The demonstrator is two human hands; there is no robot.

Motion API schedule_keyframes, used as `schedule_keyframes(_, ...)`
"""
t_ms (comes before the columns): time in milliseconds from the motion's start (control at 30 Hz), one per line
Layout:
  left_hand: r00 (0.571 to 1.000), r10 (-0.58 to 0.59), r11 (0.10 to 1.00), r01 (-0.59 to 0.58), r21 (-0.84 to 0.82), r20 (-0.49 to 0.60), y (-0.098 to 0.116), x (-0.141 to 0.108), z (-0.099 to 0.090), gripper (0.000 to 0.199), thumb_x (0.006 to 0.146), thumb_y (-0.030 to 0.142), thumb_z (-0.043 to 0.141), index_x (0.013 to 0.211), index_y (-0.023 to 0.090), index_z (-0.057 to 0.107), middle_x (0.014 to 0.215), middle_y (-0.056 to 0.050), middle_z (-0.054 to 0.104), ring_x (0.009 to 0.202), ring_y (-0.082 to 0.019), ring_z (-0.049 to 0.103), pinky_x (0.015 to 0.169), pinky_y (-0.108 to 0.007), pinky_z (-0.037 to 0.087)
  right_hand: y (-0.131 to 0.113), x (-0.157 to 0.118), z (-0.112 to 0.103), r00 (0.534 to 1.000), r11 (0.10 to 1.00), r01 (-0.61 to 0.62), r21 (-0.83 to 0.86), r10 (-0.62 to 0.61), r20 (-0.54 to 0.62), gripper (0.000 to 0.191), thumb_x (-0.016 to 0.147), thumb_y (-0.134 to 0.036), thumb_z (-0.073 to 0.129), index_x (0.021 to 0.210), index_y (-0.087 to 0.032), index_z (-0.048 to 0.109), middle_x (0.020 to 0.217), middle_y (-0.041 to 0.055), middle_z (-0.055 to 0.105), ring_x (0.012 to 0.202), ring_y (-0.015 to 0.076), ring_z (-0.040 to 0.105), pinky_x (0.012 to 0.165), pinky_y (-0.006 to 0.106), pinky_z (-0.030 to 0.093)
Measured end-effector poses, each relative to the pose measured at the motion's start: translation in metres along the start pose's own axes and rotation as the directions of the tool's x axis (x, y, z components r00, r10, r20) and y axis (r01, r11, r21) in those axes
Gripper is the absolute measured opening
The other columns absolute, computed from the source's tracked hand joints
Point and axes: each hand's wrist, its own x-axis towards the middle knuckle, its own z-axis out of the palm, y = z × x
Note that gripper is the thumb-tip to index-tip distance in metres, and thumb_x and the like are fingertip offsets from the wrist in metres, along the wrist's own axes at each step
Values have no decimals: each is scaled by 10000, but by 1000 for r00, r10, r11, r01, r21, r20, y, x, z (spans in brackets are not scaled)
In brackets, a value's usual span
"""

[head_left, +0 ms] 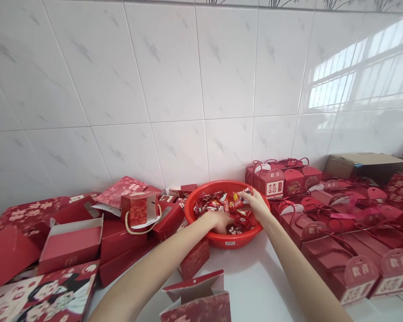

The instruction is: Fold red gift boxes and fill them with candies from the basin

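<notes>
A red plastic basket (231, 240) stands against the tiled wall, filled with wrapped candies (218, 201) in red, brown and yellow wrappers. My left hand (219, 220) reaches over its near rim and down among the candies, its fingers mostly hidden. On the basket's right side my right hand (256, 205) has its thumb and fingers closed about a red candy packet (237, 200). In front of the basket, at the bottom of the view, is a red gift box (198, 308) with its top open. Another red box (195, 258) lies under my left forearm.
Many red gift boxes with cord handles (339, 268) stand in rows on the right. A brown cardboard box (362, 165) is behind them. Several red boxes and lids (70, 241) are piled on the left, with a small rope-handled box (139, 210) on top. The tabletop (251, 277) is white.
</notes>
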Motion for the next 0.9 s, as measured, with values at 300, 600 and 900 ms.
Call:
schedule_keyframes(300, 916, -59, 932, -91, -350, -396, -29, -2, -11, 361, 671, 70, 625, 1016, 165, 667, 1019, -90, 728, 984, -270, 666, 883, -360, 502, 2, -2, -3, 1000, 994, 3, 105, -2, -9, 296, 537, -209, 712, 783, -199, 549, 692, -17, 643, 575, 156, 640, 494, 283, 580)
schedule_keyframes(600, 900, -100, 731, -224, -645, -425, -21, -7, -11, 372, 657, 22, 606, 1008, 137, 654, 948, -68, 732, 924, -216, 681, 855, -342, 525, 1, -6, -1, 1000, 993, -2, 118, 0, 19, 293, 489, -210, 750, 752, -179, 625, 678, -5, 671, 552, 137, 621, 478, 239, 531)
schedule_keyframes(900, 910, -156, 593, -225, -773, -384, -20, -7, -13, 396, 666, 72, 567, 1029, 169, 689, 1027, -36, 713, 905, -177, 649, 795, -283, 506, 2, -6, -1, 999, 996, 17, 88, -21, 44, 294, 474, -250, 772, 700, -186, 594, 625, -25, 635, 547, 134, 602, 495, 249, 534)
